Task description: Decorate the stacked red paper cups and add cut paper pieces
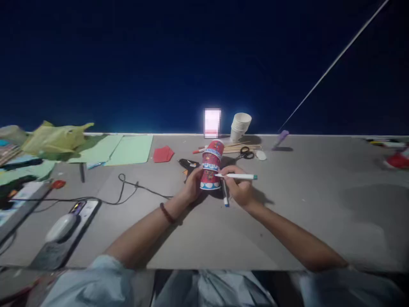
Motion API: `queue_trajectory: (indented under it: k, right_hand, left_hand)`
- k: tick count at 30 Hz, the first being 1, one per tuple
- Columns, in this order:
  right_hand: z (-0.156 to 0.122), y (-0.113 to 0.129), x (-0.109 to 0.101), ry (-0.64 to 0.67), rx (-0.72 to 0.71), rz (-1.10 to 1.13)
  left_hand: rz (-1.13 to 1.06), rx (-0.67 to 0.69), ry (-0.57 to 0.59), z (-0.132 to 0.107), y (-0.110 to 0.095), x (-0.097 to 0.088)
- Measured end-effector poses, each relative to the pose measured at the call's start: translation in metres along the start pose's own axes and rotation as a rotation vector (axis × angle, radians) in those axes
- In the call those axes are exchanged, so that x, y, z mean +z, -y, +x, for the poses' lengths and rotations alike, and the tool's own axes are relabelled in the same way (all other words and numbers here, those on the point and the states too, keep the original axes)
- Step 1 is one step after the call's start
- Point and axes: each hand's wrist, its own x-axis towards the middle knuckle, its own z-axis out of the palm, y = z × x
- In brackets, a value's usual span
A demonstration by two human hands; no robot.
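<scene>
Three red paper cups [211, 158] with blue-and-white decorated rims are stacked upside down in a slightly tilted tower. My left hand [193, 184] is closed around the left side of the lower cups. In my right hand [242, 187] is a white marker [240, 175] with a green end, its tip at the lowest cup's right side. Below that hand, a second white marker [226, 197] with a blue end lies on the table. A black glue gun [188, 163] lies just beyond my left hand, partly hidden by it.
Behind the cups are scissors [246, 153], wooden sticks [234, 148], a stack of white cups [240, 125] and a bright screen [212, 123]. Red paper [163, 154], green sheets [129, 150] and a yellow bag [56, 140] lie left. A black cable [108, 202] crosses the left side.
</scene>
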Motion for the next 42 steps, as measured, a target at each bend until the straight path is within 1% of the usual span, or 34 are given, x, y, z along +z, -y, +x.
queue_trajectory:
  k: [6,12,17,22,27,30,35,37,39,42]
  right_hand:
    - [-0.0009,-0.0006,-0.0005,0.006,-0.014,0.038]
    - [-0.0003,0.0002,-0.0006,-0.001,-0.026,0.088]
    - [-0.0015,-0.0007,-0.0011,-0.014,-0.005,0.064]
    - [-0.0021,-0.0015,-0.0011,-0.003,-0.018,0.038]
    - [-0.0015,-0.0009,-0.0006,0.001,-0.031,0.067]
    - [-0.0008,-0.0001,-0.0002,-0.007,-0.003,0.128]
    - [0.0011,0.0032,0.0006,-0.083,0.087,0.276]
    - [0.0014,0.0038,0.0008,-0.090,0.100,0.303]
    - [0.0012,0.0038,0.0011,-0.085,0.111,0.318]
    - [0.0004,0.0039,0.0020,-0.085,0.131,0.323]
  left_hand:
    - [0.005,0.019,-0.003,0.0019,0.0001,-0.0003]
    - [-0.005,-0.004,0.004,0.0026,0.0002,-0.0029]
    - [0.003,0.009,-0.002,0.0021,-0.0005,-0.0013]
    - [0.012,-0.006,-0.002,0.0009,-0.0009,-0.0004]
    - [0.017,-0.012,0.014,0.0012,-0.0009,-0.0015]
    - [0.013,-0.004,0.018,0.0022,-0.0003,-0.0028]
    - [0.004,-0.002,0.060,0.0045,0.0013,-0.0050]
    - [0.009,-0.002,0.071,0.0054,0.0019,-0.0060]
    - [0.012,-0.004,0.055,0.0059,0.0025,-0.0067]
    - [0.015,-0.013,0.002,0.0058,0.0026,-0.0066]
